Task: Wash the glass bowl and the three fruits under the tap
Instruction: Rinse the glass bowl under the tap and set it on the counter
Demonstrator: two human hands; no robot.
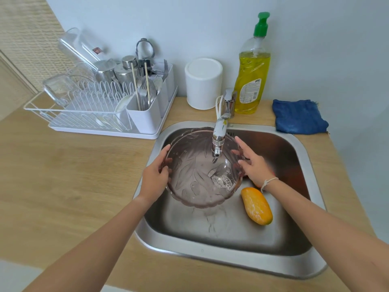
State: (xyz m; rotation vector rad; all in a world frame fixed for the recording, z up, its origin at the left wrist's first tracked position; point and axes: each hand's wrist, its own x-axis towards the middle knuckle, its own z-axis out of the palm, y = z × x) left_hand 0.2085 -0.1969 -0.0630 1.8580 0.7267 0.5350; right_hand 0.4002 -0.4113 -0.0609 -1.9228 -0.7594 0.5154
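Mango [256, 205] in sink [303, 157]; left hand [154, 180] grips glass bowl [197, 178], right hand [253, 165] fingers spread (soap bottle [251, 81] label unreadable).

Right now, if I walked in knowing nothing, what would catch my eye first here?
Probably the patterned glass bowl, held over the steel sink under the tap: the left hand grips its rim, and the right hand lies open against the other side. Next, the orange-yellow mango lying in the sink, then the yellow dish soap bottle behind the tap.
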